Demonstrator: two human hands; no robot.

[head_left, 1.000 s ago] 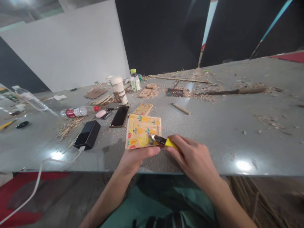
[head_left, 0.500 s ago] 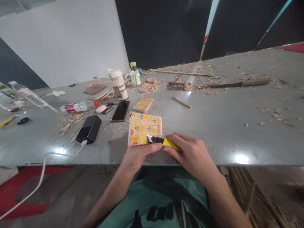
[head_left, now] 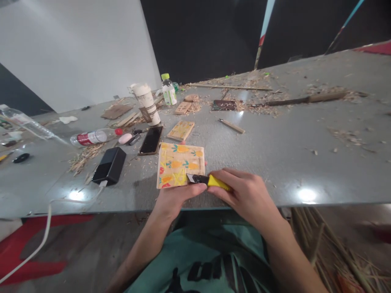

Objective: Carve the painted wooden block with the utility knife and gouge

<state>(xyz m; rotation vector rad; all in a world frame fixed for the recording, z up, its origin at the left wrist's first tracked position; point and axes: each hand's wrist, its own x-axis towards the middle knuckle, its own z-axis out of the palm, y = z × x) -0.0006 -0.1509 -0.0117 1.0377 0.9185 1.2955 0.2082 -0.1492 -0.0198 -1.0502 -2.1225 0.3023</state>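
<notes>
Left hand [head_left: 171, 201]: it pinches the board [head_left: 180, 158], with the thumb along the near edge and the fingers underneath; a fingertip shows past the far edge.
Right hand [head_left: 246, 185]: it is wrapped around the yellow handle of the knife [head_left: 218, 183], with thumb and forefinger toward the blade [head_left: 192, 178].
Board: it is held above the table [head_left: 259, 154], close to the front edge, painted face upward. It looks like wood, so I judge it light and stiff, not fragile. The painted face may be a little smooth; the edges should give the surer grip. The best hold seems to be at the left edge and from below, apart from the blade.
Knife: its blade lies over the near right part of the face, tip to the left; whether it presses in, I cannot tell. The handle is the only safe place to hold, I think, because the left thumb is just beside the black neck.
Second board [head_left: 181, 130]: it lies on the table beyond the first.
Phone [head_left: 151, 140] and power bank [head_left: 109, 167]: both lie to the left.
Cup [head_left: 147, 101]: it stands farther back, near a green-capped bottle [head_left: 168, 91].
</notes>
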